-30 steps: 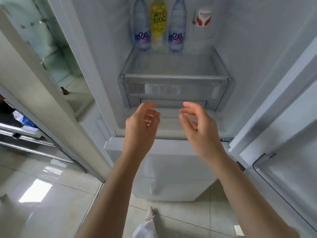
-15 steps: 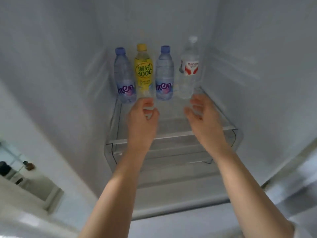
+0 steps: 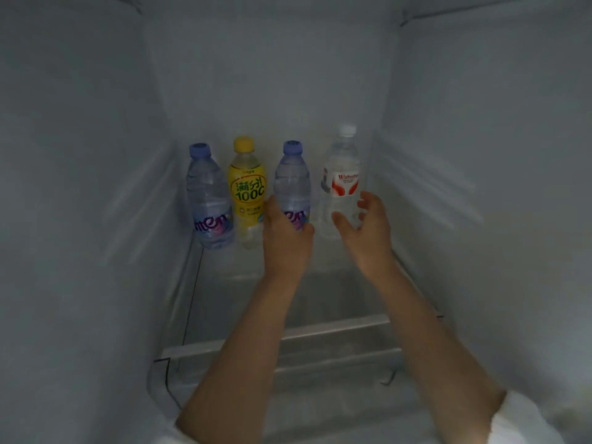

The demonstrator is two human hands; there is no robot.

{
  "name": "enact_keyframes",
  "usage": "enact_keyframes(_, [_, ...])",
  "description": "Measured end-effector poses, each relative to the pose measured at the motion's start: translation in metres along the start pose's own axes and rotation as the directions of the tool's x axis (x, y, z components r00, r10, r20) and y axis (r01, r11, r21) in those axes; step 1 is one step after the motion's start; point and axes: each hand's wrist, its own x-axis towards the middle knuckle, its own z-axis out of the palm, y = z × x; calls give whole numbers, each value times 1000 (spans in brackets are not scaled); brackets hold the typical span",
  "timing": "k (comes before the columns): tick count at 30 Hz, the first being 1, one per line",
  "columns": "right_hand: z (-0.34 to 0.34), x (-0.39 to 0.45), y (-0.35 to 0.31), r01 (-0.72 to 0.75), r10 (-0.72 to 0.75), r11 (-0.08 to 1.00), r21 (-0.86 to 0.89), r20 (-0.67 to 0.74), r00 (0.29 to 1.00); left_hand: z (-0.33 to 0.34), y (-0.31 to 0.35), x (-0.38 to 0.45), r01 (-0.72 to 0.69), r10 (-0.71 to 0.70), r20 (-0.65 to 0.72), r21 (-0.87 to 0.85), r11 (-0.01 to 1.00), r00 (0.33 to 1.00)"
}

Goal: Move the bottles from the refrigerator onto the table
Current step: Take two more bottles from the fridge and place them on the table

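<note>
Clear plastic bottles point(image 3: 340, 184) upright; left hand point(image 3: 286, 233) grips blue-capped one point(image 3: 292, 181).

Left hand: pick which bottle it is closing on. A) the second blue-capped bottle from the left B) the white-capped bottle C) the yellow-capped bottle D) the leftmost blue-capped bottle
A: the left hand wraps the lower body of the second blue-capped bottle, covering its label.

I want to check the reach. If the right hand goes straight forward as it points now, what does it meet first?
Most likely the clear bottle with the white cap: the right hand is open around its lower part, probably almost touching.
</note>
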Motion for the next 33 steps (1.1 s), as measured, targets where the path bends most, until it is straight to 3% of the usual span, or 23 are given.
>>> enact_keyframes(13, [29,57,18,-1,-2,992,129,24,1000,41,-20,40,-80,91,-118,100,992,989])
enact_keyframes(33, [-5,27,1,-82,83,987,137,1,997,5,6,3,-43,63,-227,92,995,972])
